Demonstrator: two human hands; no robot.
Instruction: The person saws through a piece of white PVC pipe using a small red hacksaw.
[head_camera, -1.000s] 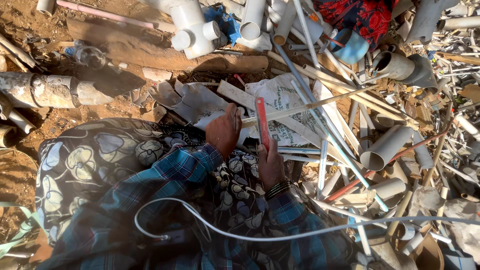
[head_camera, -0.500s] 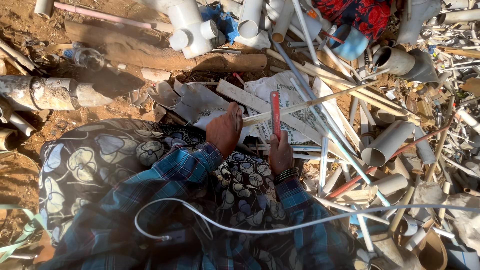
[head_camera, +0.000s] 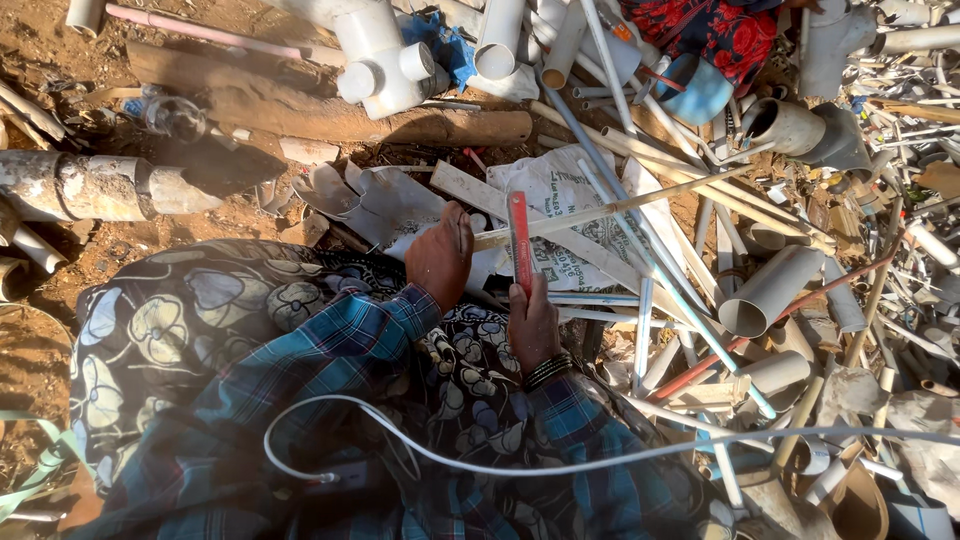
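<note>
Hands are counted as two. One red flat tool (head_camera: 519, 243) is gripped upright by the right hand (head_camera: 533, 322); one thin tan strip (head_camera: 610, 208), lying across one white printed sack (head_camera: 560, 205), is pinned under the closed left hand (head_camera: 440, 255) beside it.

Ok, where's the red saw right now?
In the head view the red saw stands upright at centre, gripped by the right hand, crossing a thin pipe that the left hand holds.

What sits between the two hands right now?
In the head view, the thin pale pipe held by the left hand runs across to the red saw in the right hand; beneath lies a white sack.
</note>
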